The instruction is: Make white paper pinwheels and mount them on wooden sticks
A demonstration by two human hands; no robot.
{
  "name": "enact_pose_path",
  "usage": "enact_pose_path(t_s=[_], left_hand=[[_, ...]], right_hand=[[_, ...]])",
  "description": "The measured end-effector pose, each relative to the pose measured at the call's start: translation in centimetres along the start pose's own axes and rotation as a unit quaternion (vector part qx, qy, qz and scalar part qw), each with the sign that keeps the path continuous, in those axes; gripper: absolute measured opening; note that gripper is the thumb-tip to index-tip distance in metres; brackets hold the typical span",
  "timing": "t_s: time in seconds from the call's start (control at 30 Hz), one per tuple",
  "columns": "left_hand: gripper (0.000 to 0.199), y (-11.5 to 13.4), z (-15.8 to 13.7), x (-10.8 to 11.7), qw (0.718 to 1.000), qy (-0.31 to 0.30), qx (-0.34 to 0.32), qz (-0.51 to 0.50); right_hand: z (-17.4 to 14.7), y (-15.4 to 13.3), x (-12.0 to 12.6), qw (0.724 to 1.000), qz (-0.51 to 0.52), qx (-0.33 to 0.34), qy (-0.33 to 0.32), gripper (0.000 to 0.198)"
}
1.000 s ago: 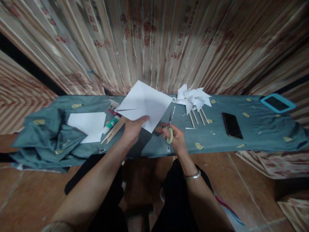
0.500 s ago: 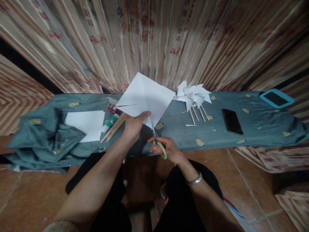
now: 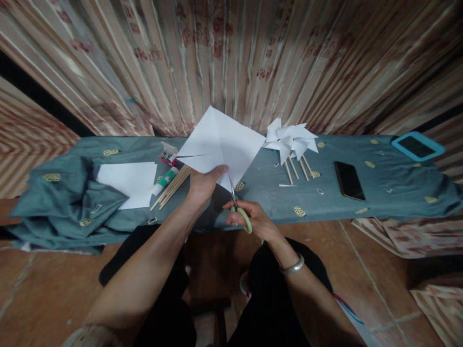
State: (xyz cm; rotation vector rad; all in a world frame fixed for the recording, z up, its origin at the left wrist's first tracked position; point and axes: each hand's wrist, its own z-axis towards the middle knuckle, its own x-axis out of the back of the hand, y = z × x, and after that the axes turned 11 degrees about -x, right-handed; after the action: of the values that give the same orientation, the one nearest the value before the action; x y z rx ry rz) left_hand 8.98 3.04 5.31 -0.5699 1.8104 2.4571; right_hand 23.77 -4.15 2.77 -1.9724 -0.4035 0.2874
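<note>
My left hand (image 3: 204, 182) pinches a square sheet of white paper (image 3: 231, 135) near its lower edge, thumb on top, fingers hidden beneath. The sheet is held up above the bench with one corner toward me. A slit runs inward from its left corner, and faint creases cross it. My right hand (image 3: 251, 217) grips scissors (image 3: 244, 220) with pale green handles. Their blades are at the near corner of the sheet, pointing toward its middle.
On the cloth-covered bench (image 3: 264, 207), left, lie white paper sheets (image 3: 135, 180), a green-and-white glue stick (image 3: 167, 177), several wooden sticks (image 3: 175, 187) and a small box (image 3: 168, 155). Rightward are paper pinwheels (image 3: 289, 140), a phone (image 3: 349, 180) and a blue-framed tablet (image 3: 417, 146).
The scissors have drawn back slightly toward the sheet's near corner, so less of the blades overlaps the paper. My left hand keeps the same hold. The view has shifted a little.
</note>
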Motion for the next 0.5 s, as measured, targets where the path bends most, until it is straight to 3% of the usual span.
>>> enact_pose_path(t_s=[0.5], left_hand=[[0.061, -0.11, -0.09, 0.05, 1.0, -0.006, -0.001, 0.023]], right_hand=[[0.05, 0.25, 0.04, 0.998, -0.053, 0.027, 0.021, 0.045]])
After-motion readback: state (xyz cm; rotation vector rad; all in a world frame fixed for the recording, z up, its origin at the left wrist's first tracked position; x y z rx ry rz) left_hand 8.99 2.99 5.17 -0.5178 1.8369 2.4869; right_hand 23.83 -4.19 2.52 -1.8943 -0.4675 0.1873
